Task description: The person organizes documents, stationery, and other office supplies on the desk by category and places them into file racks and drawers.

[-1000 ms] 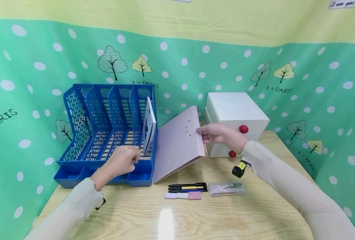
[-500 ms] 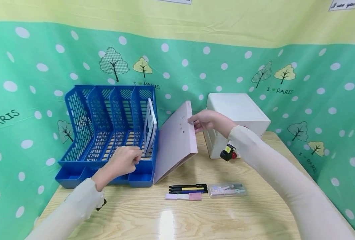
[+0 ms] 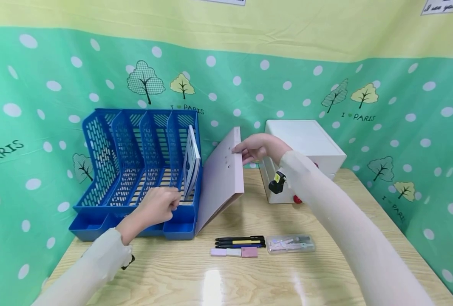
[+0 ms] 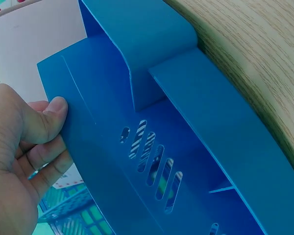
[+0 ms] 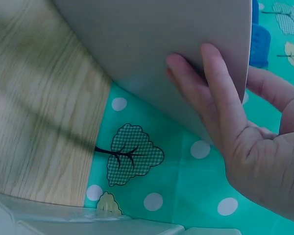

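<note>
A blue file rack (image 3: 131, 199) with several upright slots and small trays in front stands on the left. My left hand (image 3: 158, 205) grips its front panel, thumb on the near face and fingers behind, as the left wrist view shows beside the blue panel (image 4: 103, 93). Against the rack's right side leans a pale pink file folder (image 3: 220, 170), tilted, with small holes near its edge. My right hand (image 3: 259, 146) pinches the folder's outer edge; fingers (image 5: 220, 93) lie along its back in the right wrist view. White booklets (image 3: 191, 163) stand in the rack's rightmost slot.
A white drawer box (image 3: 303, 140) with red knobs stands behind my right forearm. Nearer on the wooden table lie several pens (image 3: 239, 242), a row of small pink and white blocks (image 3: 234, 252) and a clear plastic case (image 3: 290, 244). A green printed cloth hangs behind.
My right hand has swung the pink folder leftward and more upright, toward the rack's side. My left hand stays on the rack's front panel.
</note>
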Tool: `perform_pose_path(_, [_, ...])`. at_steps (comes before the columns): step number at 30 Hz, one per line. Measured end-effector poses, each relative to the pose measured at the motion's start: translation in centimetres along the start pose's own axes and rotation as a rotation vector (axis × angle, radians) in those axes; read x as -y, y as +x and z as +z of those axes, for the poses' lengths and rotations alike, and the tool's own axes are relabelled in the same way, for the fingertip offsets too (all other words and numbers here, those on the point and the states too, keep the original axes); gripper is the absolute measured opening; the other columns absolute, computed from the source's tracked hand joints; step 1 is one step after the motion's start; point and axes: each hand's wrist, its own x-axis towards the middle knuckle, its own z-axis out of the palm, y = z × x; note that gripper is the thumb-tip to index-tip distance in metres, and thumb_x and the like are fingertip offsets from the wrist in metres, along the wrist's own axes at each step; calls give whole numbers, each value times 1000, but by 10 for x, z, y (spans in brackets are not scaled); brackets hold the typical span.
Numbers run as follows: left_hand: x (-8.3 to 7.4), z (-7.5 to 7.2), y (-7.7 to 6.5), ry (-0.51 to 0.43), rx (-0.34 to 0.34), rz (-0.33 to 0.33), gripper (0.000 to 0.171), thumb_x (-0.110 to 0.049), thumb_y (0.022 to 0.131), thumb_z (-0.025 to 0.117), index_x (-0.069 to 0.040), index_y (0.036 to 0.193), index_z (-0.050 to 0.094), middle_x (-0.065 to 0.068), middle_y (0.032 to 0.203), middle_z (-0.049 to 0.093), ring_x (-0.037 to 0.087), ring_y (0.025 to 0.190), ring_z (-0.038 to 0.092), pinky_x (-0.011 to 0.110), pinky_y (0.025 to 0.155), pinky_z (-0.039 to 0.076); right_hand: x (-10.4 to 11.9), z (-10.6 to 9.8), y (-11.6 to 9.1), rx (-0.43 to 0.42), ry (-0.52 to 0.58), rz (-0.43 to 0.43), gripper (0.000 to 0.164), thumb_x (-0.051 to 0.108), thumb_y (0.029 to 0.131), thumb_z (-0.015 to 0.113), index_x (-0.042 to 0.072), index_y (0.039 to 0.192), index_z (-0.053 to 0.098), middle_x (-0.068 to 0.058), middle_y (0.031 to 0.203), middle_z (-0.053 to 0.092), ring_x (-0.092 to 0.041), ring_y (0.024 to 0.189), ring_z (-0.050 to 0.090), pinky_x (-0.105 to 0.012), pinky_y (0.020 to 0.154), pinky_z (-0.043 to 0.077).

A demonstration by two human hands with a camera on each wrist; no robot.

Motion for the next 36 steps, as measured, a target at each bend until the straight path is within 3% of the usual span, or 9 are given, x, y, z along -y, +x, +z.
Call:
perform_pose_path(4, [-1, -1, 0, 3, 0, -4, 45, 22, 64, 53, -20, 60, 37, -10, 63, 29, 6, 55, 16, 18, 50, 11, 4, 2, 2, 18, -12, 13, 49, 14, 102, 59, -4, 144, 41, -18, 120, 61, -26, 94, 70, -32, 82, 63])
perform_pose_path(12, [-3, -1, 2, -4, 4, -20, 45, 21, 65, 56, -20, 59, 39, -11, 61, 34, 5, 52, 21, 16, 49, 14, 5, 6, 3, -39, -21, 13, 49, 13, 102, 60, -3, 144, 41, -18, 121, 61, -24, 92, 69, -34, 89, 61])
perform_pose_path(19, [-4, -1, 0, -14, 12, -35, 44, 20, 67, 57, -20, 59, 42, -11, 60, 38, 5, 51, 24, 16, 48, 15, -5, 10, -3, -62, -39, -28, 52, 10, 101, 58, -5, 147, 38, -23, 138, 57, -28, 106, 67, -42, 110, 50])
perform_pose_path(22, [-4, -1, -1, -15, 9, -39, 44, 20, 67, 56, -20, 60, 41, -11, 61, 37, 5, 51, 23, 16, 48, 15, -9, 11, -10, -72, -75, -66, 52, 10, 100, 57, -6, 146, 38, -26, 141, 56, -28, 106, 69, -39, 102, 56])
perform_pose_path(27, [-4, 1, -1, -20, 6, -37, 45, 21, 66, 56, -20, 60, 40, -11, 61, 34, 5, 52, 21, 16, 49, 14, -19, 13, -22, -121, -95, -145, 51, 10, 98, 60, -9, 142, 41, -28, 134, 61, -22, 88, 73, -31, 80, 63])
perform_pose_path(36, [-5, 2, -3, 5, -1, -40, 45, 20, 67, 60, -21, 60, 43, -11, 61, 41, 4, 51, 27, 16, 48, 19, -30, 10, -57, -229, -26, -314, 43, 10, 98, 61, -10, 135, 55, -30, 132, 63, -19, 87, 75, -36, 82, 63])
